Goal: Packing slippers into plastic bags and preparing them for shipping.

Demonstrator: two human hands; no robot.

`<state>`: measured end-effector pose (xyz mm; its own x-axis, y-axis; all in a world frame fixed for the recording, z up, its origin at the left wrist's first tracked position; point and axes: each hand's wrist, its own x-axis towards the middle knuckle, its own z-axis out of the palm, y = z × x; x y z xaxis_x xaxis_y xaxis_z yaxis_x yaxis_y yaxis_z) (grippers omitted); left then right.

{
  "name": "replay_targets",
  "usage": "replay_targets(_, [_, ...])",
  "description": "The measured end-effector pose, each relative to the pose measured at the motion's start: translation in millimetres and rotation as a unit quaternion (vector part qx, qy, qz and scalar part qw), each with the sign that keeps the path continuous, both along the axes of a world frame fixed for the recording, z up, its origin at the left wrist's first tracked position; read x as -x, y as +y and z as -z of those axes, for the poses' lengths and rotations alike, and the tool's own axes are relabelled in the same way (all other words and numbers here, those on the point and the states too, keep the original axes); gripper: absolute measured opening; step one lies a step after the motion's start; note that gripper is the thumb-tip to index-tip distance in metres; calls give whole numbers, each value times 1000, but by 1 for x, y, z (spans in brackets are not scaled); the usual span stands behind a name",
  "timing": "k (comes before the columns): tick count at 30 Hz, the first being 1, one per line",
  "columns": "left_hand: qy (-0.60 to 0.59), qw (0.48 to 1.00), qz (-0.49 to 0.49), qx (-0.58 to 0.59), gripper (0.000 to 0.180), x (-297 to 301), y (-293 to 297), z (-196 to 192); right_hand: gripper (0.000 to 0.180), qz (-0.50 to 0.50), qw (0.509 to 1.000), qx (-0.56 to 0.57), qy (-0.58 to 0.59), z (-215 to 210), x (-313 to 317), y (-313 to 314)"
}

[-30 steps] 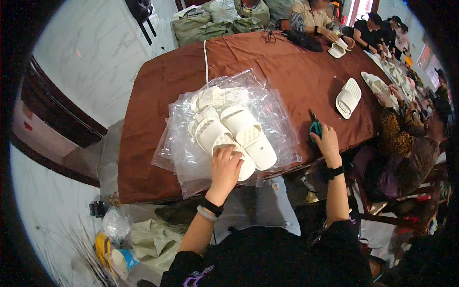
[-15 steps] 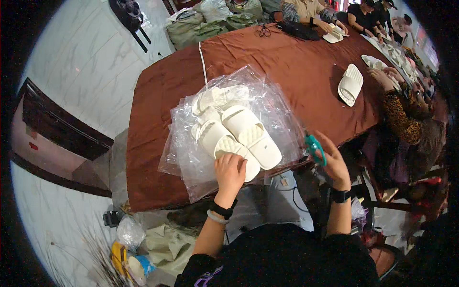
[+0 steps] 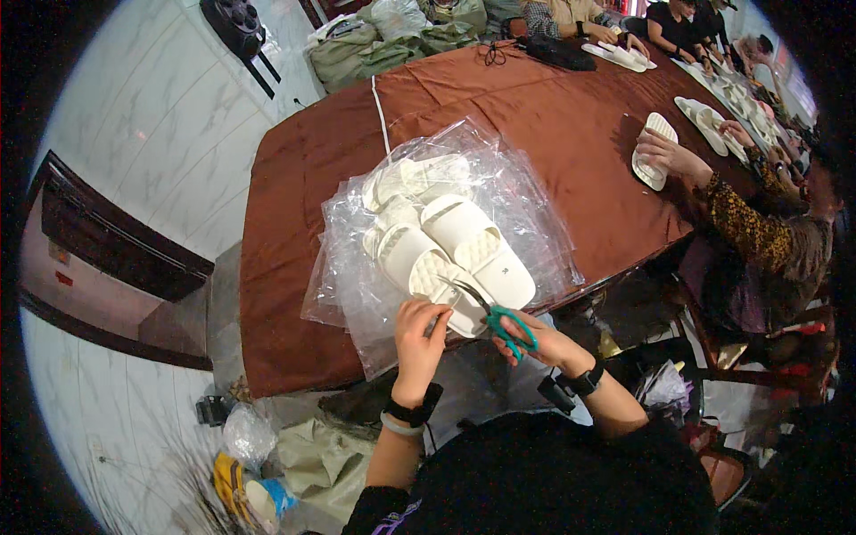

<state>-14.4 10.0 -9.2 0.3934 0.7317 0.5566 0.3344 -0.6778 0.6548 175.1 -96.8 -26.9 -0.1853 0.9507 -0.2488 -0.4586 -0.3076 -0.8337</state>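
Two cream slide slippers lie side by side near the table edge, a left one (image 3: 407,257) and a right one (image 3: 510,278), on a heap of clear plastic bags (image 3: 343,290). My right hand (image 3: 546,344) grips scissors (image 3: 512,330) with green handles. Their dark blades are parted over the left slipper's footbed. Beside that slipper's near end, my left hand (image 3: 417,343) pinches with thumb and forefinger. What lies between those fingertips is too small to make out. Behind the pair, another cream slipper (image 3: 428,174) shows among the bags.
A brown cloth covers the table (image 3: 294,178). At the right, a co-worker's hand (image 3: 673,156) rests on a single slipper (image 3: 658,169). Other people handle slippers at the far right. Sacks (image 3: 374,58) stand behind the table; a green sack (image 3: 325,459) lies on the floor.
My right hand has brought the scissors left from beyond the table edge to the left slipper, blades now parted. My left hand has drawn slightly nearer. A co-worker's hand has reached the lone slipper.
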Motion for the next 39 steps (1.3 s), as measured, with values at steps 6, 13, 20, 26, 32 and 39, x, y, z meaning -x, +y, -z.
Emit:
replay_targets(6, [10, 1000, 8, 1, 9, 13, -4, 3, 30, 6, 998, -16, -62, -3, 10, 8])
replay_targets(13, [87, 903, 303, 291, 10, 85, -19, -33, 38, 142, 961, -91, -220, -5, -48, 1])
replay_targets(20, [451, 828, 16, 333, 25, 187, -44, 28, 46, 294, 647, -163, -684, -18, -160, 19])
replay_targets(26, [336, 906, -7, 256, 33, 195, -41, 20, 43, 279, 588, -115, -751, 24, -224, 36])
replay_targets(32, [19, 939, 56, 339, 23, 117, 4, -49, 37, 218, 528, -20, -820, -6, -181, 54])
replay_targets(39, [-179, 936, -33, 301, 24, 68, 34, -101, 42, 249, 487, -34, -836, 6, -202, 56])
